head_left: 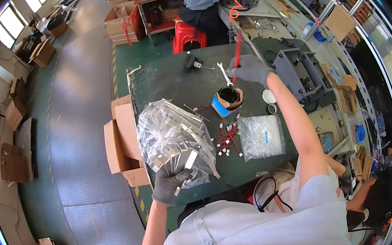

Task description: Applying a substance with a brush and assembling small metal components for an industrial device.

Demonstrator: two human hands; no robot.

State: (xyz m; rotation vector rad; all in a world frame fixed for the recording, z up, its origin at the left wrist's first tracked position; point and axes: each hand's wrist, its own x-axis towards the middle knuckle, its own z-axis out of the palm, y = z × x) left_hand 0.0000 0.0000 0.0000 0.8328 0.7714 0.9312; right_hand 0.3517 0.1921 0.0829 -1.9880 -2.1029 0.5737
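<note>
My gloved left hand is closed round a fan of flat metal brackets, at the near edge of a clear plastic bag holding more metal pieces. My gloved right hand grips a long, thin red-handled tool. Its lower end points down at a dark-mouthed can set in a cut-open blue and brown carton; whether the tip is inside, I cannot tell. A white lid and a small round cap lie under my right forearm.
On the dark table are a wrench, a small black motor part, red wires with white connectors and a bag of white parts. A cardboard box adjoins the left edge. Other people sit ahead and at right.
</note>
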